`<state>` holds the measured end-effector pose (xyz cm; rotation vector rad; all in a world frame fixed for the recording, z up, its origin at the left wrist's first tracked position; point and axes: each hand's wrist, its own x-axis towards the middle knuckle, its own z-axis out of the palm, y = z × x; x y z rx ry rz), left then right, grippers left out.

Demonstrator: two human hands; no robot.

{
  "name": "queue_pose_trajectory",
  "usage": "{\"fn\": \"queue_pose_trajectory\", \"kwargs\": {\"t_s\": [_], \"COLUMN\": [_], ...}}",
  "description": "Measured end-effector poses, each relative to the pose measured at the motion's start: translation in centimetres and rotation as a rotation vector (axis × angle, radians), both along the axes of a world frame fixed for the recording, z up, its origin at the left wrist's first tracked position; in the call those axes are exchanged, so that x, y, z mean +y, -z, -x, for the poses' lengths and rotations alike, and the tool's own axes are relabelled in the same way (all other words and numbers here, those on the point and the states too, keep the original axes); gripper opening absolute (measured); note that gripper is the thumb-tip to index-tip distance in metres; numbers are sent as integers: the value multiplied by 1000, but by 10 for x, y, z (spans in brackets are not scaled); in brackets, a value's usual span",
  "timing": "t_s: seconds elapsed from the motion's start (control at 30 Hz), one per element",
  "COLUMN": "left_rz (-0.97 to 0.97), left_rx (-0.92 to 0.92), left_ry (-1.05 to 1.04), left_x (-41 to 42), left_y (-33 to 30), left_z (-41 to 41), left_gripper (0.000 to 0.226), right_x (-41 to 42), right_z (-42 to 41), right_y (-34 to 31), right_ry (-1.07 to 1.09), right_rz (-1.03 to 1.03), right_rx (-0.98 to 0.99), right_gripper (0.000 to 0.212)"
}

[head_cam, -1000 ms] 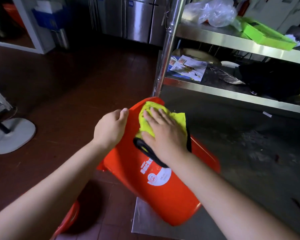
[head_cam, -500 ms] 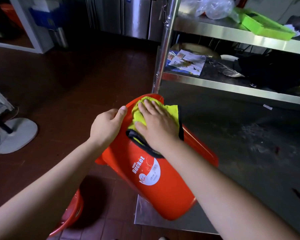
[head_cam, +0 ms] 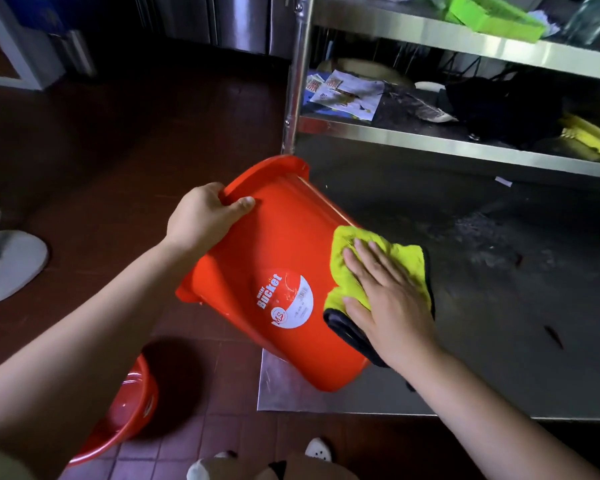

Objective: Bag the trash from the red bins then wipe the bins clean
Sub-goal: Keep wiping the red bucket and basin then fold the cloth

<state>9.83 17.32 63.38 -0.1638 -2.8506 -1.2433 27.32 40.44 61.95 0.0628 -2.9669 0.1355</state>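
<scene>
Dark red floor tiles (head_cam: 125, 140) fill the left of the view, with a white round stand base (head_cam: 9, 266) at the far left edge and steel cabinets (head_cam: 243, 22) along the back. At the lower left a second red bin (head_cam: 129, 414) sits on the floor, only part of its rim and inside showing. The left hand (head_cam: 205, 216) grasps the rim of the red bucket (head_cam: 274, 251), thumb on the outer wall and fingers curled over the lip. That bucket is tipped on its side, its mouth toward the floor side and its base resting at the front left corner of the steel worktop (head_cam: 499, 306). A white round label (head_cam: 286, 299) on its wall reads "Bucket" and "M.S."; the smaller print is too small to read. Right of the label, a yellow cloth (head_cam: 378, 251) with a dark edge lies against the bucket's wall, and the right hand (head_cam: 388, 296) presses it flat with straight, spread fingers. Above the worktop a steel shelf (head_cam: 430, 140) holds printed papers (head_cam: 347, 93), a black bundle (head_cam: 499, 105) and another yellow cloth (head_cam: 589, 133). On the top shelf sits a green tray (head_cam: 492, 15).
</scene>
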Motion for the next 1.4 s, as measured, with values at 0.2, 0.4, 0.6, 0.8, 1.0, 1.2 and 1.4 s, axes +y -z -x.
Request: {"fn": "queue_pose_trajectory", "kwargs": {"t_s": [0.2, 0.4, 0.6, 0.8, 1.0, 1.2, 1.4], "left_rz": [70, 127, 111, 103, 67, -19, -220], "left_rx": [9, 63, 55, 112, 143, 143, 102], "left_ry": [-4, 3, 48, 67, 6, -6, -10], "left_x": [9, 17, 17, 14, 1, -5, 3], "left_y": [-5, -7, -7, -3, 7, 11, 22], "left_z": [3, 6, 14, 12, -5, -31, -53], "left_gripper": [46, 46, 43, 47, 47, 42, 56], "right_x": [-6, -59, -94, -53, -9, -33, -88], "right_z": [-15, 47, 68, 8, -38, -7, 82], "right_y": [6, -1, 4, 24, 24, 2, -20], "right_ry": [103, 89, 19, -49, -23, 61, 12], "right_rz": [-43, -114, -199, -331, -327, -217, -119], "right_rx": [64, 25, 77, 82, 68, 94, 65], "right_gripper": [70, 71, 73, 79, 86, 74, 71]}}
